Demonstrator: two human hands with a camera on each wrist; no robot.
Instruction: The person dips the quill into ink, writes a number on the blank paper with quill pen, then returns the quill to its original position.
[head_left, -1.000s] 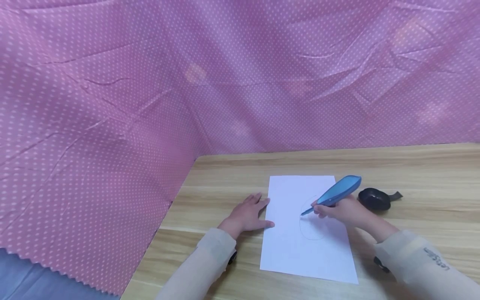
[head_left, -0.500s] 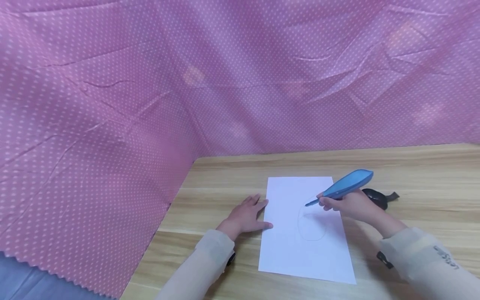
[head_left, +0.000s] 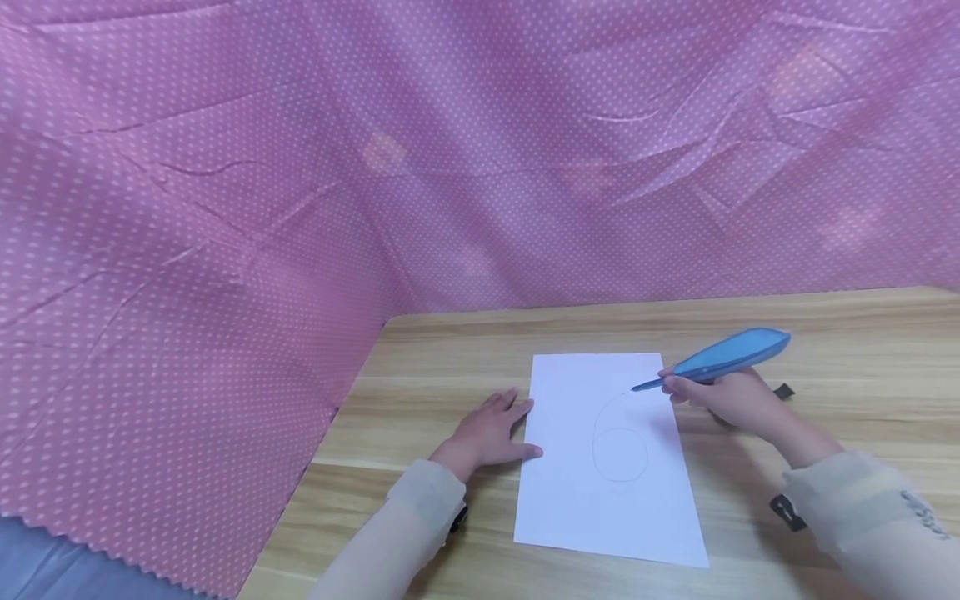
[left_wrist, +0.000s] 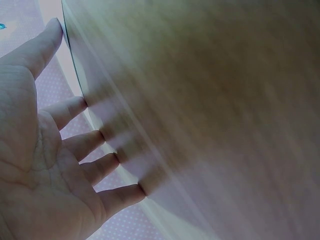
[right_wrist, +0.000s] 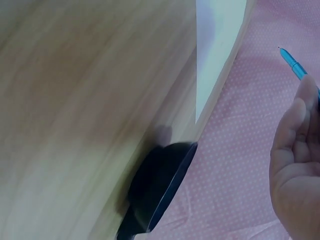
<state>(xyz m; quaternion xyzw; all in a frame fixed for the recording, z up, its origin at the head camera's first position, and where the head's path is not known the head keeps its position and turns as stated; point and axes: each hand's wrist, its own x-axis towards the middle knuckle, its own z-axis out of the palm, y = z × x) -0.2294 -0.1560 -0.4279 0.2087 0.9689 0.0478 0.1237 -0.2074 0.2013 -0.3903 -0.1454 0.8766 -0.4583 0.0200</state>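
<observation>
A blue feather-shaped pen [head_left: 735, 353] is pinched in my right hand [head_left: 731, 400], its broad end tilted up and to the right. Its tip points at the upper right of a white sheet of paper [head_left: 570, 508] and, in the right wrist view, is lifted off the surface. A thin line shaped like a 6 [head_left: 619, 481] is drawn on the sheet. My left hand [head_left: 487, 433] lies with spread, straight fingers at the sheet's left edge, thumb and index fingertips on it. The left wrist view has the fingertips [left_wrist: 134, 191] touching down along the tabletop.
Wooden tabletop [head_left: 435, 358] surrounds the sheet. A black oval object with a short tail [right_wrist: 162, 182] lies right of the paper, mostly behind my right hand in the head view. Pink dotted cloth [head_left: 480, 167] hangs along the back and left.
My right hand has moved up and right with the pen, off the lower part of the sheet. The closed loop of the drawn line now shows. The left hand has stayed in place.
</observation>
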